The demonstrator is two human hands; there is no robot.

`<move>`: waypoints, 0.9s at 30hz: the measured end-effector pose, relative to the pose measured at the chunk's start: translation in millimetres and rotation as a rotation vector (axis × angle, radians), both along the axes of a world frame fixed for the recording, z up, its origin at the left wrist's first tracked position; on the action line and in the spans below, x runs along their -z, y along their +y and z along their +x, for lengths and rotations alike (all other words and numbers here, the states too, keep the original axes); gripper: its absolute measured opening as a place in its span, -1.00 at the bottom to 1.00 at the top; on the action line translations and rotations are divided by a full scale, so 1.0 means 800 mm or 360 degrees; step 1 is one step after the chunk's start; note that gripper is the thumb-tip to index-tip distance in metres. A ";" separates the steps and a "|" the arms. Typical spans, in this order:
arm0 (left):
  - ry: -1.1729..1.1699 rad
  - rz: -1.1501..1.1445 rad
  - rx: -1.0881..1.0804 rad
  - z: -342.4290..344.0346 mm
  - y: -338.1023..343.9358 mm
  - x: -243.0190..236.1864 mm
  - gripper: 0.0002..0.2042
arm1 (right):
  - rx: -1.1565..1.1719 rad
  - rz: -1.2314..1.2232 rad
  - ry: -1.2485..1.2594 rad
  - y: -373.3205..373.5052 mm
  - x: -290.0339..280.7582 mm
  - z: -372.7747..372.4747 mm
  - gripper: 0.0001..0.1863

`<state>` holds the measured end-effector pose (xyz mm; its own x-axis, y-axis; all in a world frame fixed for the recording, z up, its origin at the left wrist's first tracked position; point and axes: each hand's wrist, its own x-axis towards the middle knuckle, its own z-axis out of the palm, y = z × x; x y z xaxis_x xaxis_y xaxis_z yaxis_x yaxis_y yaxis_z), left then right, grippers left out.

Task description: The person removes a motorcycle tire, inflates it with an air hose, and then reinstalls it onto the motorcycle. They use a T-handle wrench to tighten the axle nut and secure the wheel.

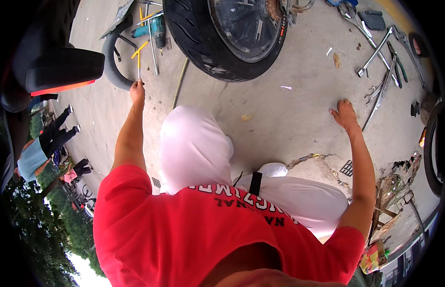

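Observation:
My left hand (138, 92) is closed on the tip end of a T-handle wrench (139, 64), whose yellow crossbar points away from me. Beside it lies a grey curved tube-like part (110, 60). A teal power drill (158, 32) rests just beyond, among other long-shafted tools. My right hand (346, 115) is low over the concrete with its fingers apart and nothing in them; whether it presses on the ground is unclear. Nearest to it are a long metal lever (379, 98) and a small open-ended wrench (372, 94). Ahead of me stands a wheel with a black tyre (217, 67).
At the right lie a cross-shaped lug wrench (375, 51), green-handled pliers (400, 71) and a second tyre (434, 148). A black vehicle part with a red strip (64, 71) juts in at upper left. People (36, 158) are farther off at left. A hose (180, 83) crosses the ground.

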<state>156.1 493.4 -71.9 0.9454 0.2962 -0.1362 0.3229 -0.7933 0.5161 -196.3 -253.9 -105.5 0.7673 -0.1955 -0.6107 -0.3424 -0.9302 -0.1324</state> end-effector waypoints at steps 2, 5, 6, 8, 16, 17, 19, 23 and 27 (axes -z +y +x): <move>-0.0161 0.0466 0.0628 -0.024 -0.022 -0.052 -0.66 | 0.0070 -0.0059 0.0073 0.000 0.001 -0.004 -0.49; 0.0104 0.0937 0.1258 -0.070 -0.052 -0.135 -0.73 | 0.0071 -0.0101 0.0108 -0.004 0.013 -0.007 -0.46; 0.0155 0.1125 0.1563 -0.082 -0.073 -0.152 -0.76 | 0.0008 -0.0050 0.0153 -0.007 0.009 0.000 -0.45; 0.0277 0.1036 0.1926 -0.098 -0.139 -0.159 -0.81 | -0.0061 -0.0030 0.0176 -0.009 0.001 0.008 -0.46; 0.0373 0.0577 0.2682 -0.073 -0.350 -0.063 -0.85 | -0.0047 0.0259 0.0425 -0.042 0.018 0.002 -0.66; 0.0363 0.0538 0.2739 -0.071 -0.360 -0.060 -0.84 | -0.0033 0.0252 0.0456 -0.040 0.011 0.000 -0.67; 0.0324 0.0532 0.2776 -0.073 -0.377 -0.058 -0.84 | 0.0004 0.0234 0.0520 -0.035 -0.005 -0.006 -0.66; 0.0365 0.0390 0.2843 -0.069 -0.384 -0.045 -0.84 | -0.0007 0.0060 0.0552 -0.004 -0.067 0.012 -0.55; 0.0398 0.0189 0.2769 -0.055 -0.388 -0.023 -0.82 | -0.0199 0.0217 0.0067 -0.007 -0.136 0.057 -0.66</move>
<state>112.0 183.3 -53.5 0.1080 -0.9232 -0.3689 -0.8067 -0.2982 0.5102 -151.1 -259.1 3.5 0.7535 -0.0131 -0.6574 -0.2329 -0.9403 -0.2483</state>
